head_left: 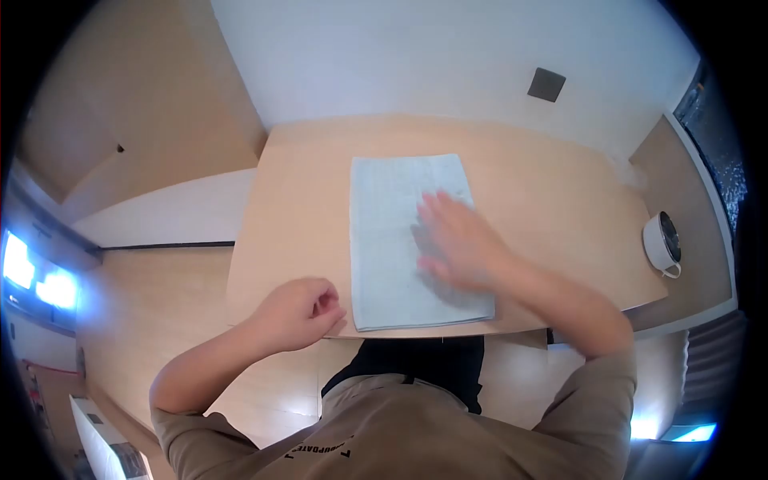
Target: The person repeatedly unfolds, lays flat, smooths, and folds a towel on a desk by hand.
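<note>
A pale blue-green cloth [384, 240], seemingly a towel, lies flat as an upright rectangle on the light wood table [288, 200]. Its lower edge comes close to the table's front edge. Over the right half of the cloth is my right hand [460, 244], slightly blurred, with its fingers stretched out and holding nothing; whether the palm presses on the fabric I cannot tell. My left hand [308, 314] is by the front edge of the table, just left of the cloth's lower left corner. Its fingers are curled in, with nothing seen inside them.
A white mug-like cup with a handle [662, 244] is at the table's right end, beside a raised wooden side panel [692, 216]. A white wall with a grey square plate [547, 84] rises behind the table. At left is a wooden panel [152, 104].
</note>
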{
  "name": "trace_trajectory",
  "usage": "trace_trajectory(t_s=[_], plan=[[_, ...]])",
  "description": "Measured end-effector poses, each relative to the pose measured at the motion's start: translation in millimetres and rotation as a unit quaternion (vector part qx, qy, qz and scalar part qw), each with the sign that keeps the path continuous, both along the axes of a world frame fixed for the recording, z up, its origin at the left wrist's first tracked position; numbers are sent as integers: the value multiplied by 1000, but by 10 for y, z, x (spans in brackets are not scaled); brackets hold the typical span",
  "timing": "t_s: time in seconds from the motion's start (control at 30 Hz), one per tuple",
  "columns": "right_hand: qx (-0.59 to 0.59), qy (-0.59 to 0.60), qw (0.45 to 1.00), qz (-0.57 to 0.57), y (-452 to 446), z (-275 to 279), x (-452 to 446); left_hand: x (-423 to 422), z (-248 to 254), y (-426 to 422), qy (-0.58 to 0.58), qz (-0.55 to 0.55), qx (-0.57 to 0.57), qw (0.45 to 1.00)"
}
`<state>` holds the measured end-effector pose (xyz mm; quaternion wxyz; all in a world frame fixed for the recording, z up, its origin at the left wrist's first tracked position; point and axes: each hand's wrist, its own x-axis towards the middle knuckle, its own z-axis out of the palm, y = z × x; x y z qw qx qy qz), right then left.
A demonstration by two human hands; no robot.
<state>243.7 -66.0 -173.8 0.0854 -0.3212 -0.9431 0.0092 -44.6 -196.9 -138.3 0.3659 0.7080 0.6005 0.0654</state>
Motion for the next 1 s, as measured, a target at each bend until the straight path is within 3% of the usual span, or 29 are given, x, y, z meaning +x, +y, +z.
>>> trace_trajectory(t_s=[0.07, 0.17, 0.27, 0.37, 0.43, 0.53, 0.73, 0.83, 1.0], plan=[[-40, -26, 999, -6, -424, -138, 137, 17, -155, 165, 12, -85, 171, 981], [-60, -34, 997, -25, -655, -322, 293, 311, -426, 432, 85, -173, 326, 926], [-76, -36, 996, -24, -722, -307, 385, 368, -707, 443, 117, -213, 278, 929], [-107, -63, 992, -21, -862, -165, 426, 399, -642, 262, 113, -227, 252, 934], [-134, -85, 987, -25, -786, -39, 401, 445, -566, 226, 121, -206, 265, 934], [-20, -32, 999, -27, -519, -142, 381, 450, -695, 373, 103, -218, 304, 922], [-43, -38, 998, -30, -548, -55, 438, 385, -619, 418, 125, -220, 322, 912], [-47, -34, 997, -57, -537, -318, 499, 365, -731, 434, 130, -227, 315, 912], [-81, -27, 996, -3, -770, -241, 731, 293, -787, 265, 109, -236, 322, 911]])
